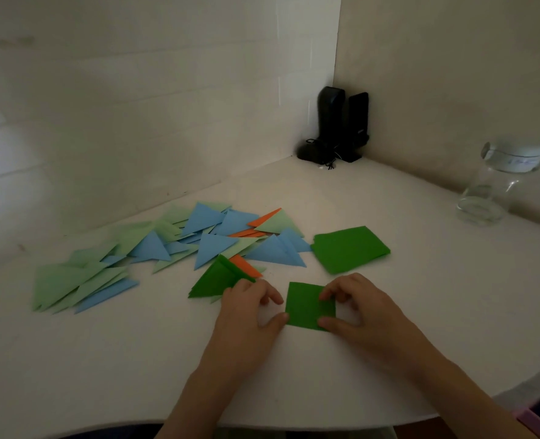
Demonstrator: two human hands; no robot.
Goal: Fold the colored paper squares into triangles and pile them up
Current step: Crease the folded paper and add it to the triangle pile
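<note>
**Near the table's front edge: a green square set up for its diagonal fold**

Between both hands, flat on the white table [373, 217], lies a dark green paper square [306, 307]. Left hand [249, 307] touches its left edge with thumb and fingertips; right hand [357, 307] pinches the right side, fingers curled over the top face and thumb at the lower corner. Hands close together, separated only by the sheet.

To fold cleanly: bring one corner over to the opposite corner, match the points exactly, hold them down with one hand, then run a finger outward along the diagonal to set the crease. Probably slippery on this smooth top, so steady pressure matters.

Paper looks thin, matte, uncreased, evenly coloured. Just left sits a small pile of green triangles [213, 282]; beyond, scattered blue, pale green and orange triangles [211, 248]. Just beyond the right hand waits a stack of unfolded green squares [349, 248].
</note>
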